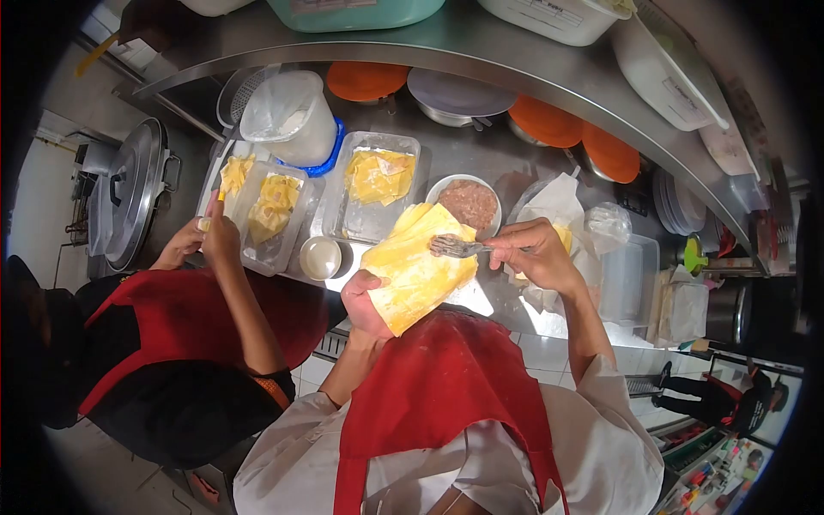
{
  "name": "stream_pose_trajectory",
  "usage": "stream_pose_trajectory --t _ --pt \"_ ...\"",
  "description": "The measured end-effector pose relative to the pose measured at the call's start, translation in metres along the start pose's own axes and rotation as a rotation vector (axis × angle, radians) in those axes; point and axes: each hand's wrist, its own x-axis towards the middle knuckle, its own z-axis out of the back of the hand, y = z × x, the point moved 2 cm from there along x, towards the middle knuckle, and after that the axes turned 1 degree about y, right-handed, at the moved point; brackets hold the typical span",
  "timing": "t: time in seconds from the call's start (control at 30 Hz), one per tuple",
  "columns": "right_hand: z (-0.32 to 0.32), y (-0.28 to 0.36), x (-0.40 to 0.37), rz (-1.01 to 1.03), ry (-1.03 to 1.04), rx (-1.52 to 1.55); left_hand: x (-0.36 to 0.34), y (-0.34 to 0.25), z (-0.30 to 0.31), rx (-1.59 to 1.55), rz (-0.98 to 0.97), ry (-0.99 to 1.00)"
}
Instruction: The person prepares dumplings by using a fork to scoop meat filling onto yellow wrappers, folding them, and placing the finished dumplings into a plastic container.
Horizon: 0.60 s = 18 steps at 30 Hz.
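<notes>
— Our right fingers (pixel 515 247) are clamped on the grey metal fork (pixel 455 248), its tines resting on the thin yellow dough sheet (pixel 421 275).
— Our left fingers (pixel 365 285) grip that sheet from below, just in front of the round white bowl of pink minced meat (pixel 468 202).
— Left of that bowl, a clear plastic tray of yellow wrappers (pixel 378 184) sits on the steel tabletop (pixel 455 150). Farther left are a co-worker's hands (pixel 206 236).

Wrapper stack (pixel 421 275) on my left hand (pixel 365 305) at frame centre, fork (pixel 455 248) upon it, meat bowl (pixel 468 203) just above.
</notes>
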Motion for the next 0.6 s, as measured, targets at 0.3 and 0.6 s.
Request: stream_pose_trajectory --t 0.3,0.6 --pt "-0.004 0.047 -0.012 0.239 -0.223 -0.602 0.011 0.004 -0.019 0.168 -0.101 0.038" --pt "-0.021 0.085 -0.029 0.194 -0.260 -1.171 0.025 0.027 -0.052 0.572 -0.280 -0.112"
